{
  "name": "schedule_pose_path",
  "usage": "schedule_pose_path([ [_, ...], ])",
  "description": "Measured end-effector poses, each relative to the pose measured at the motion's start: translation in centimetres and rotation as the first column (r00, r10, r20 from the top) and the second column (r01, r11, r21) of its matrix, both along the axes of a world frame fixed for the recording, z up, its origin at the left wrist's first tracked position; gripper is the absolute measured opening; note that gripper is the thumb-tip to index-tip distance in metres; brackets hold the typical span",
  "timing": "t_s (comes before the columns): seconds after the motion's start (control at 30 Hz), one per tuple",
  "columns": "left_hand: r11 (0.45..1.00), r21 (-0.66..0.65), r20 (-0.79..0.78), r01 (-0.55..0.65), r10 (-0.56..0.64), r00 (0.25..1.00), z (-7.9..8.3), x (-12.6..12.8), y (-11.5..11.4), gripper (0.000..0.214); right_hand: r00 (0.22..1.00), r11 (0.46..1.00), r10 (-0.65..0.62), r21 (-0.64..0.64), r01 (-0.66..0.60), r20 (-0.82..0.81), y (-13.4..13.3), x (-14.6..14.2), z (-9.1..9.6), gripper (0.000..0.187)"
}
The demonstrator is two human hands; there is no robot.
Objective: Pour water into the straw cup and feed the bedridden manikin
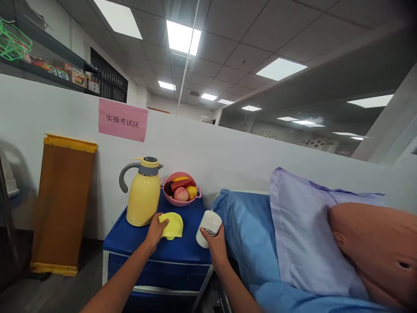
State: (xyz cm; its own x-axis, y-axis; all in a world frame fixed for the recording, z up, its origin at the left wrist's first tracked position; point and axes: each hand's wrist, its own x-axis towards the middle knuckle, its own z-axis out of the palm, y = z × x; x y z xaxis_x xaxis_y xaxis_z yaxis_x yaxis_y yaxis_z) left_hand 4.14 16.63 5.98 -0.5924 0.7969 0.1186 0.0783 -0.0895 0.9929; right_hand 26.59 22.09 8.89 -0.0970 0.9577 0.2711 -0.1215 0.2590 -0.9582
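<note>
My left hand (157,227) pinches the edge of a yellow cloth (172,226) over the blue top of the bedside cabinet (190,254). With fingers wrapped round its side, my right hand (216,243) grips a white mug (210,221) with a black striped mark, tilted slightly near the cabinet's right edge. Just behind my left hand stands a yellow thermos jug (142,198) with a grey handle and spout. A pink basket (186,203) of fruit sits at the back of the cabinet, with a peach, a lemon and a red piece showing.
On the right, a manikin (374,243) lies on a lilac pillow (301,252) in a bed with blue bedding (247,230). A brown board (60,204) with yellow ends leans against the white partition (208,161). A pink sign (123,120) hangs there.
</note>
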Motion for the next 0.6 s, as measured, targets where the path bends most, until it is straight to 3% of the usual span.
schedule_pose_path([
  [0.17,1.0,0.029,-0.25,-0.003,0.01,0.968,-1.4,-1.3,2.3,0.041,1.0,0.999,0.0,0.032,0.0,0.012,1.9,-3.0,-0.2,0.066],
  [0.3,0.999,0.027,-0.398,0.041,-0.027,0.917,-1.9,-1.3,3.5,0.041,1.0,1.0,-0.026,0.013,0.026,0.016,3.2,-3.8,-0.4,0.074],
  [0.6,0.998,-0.006,-0.543,0.061,-0.055,0.838,-2.6,-1.5,5.0,0.039,1.0,0.999,-0.016,0.046,0.017,-0.009,4.5,-4.1,-2.3,0.077],
])
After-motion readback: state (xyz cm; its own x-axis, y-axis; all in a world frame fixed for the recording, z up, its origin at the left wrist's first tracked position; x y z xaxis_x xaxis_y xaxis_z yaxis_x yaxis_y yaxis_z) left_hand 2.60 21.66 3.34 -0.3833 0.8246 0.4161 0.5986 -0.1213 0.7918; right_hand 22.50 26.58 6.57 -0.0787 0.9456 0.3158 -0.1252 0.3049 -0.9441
